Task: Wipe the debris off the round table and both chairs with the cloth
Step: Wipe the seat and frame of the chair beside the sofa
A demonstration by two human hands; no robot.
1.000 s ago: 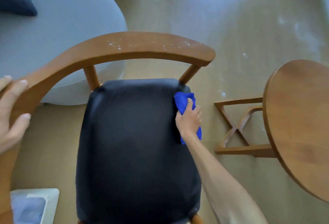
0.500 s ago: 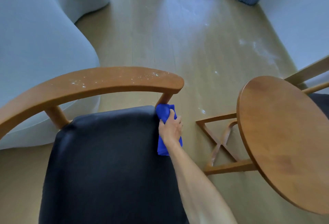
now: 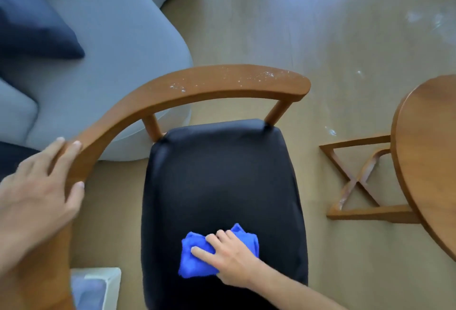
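on one chair [image 3: 222, 186], one cloth [image 3: 197, 255], two hands.

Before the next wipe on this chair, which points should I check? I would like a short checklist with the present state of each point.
1. Cloth under control: ok. The right hand presses the blue cloth on the black seat.
2. Chair held steady: ok. The left hand grips the curved wooden backrest.
3. Seat free of debris: cannot tell; the dark surface shows no specks, but it is blurred.
4. Backrest free of debris: not ok. White crumbs lie on its top.
5. Round table wiped: cannot tell; only part of it is in view.
6. Second chair wiped: cannot tell; it is out of view.
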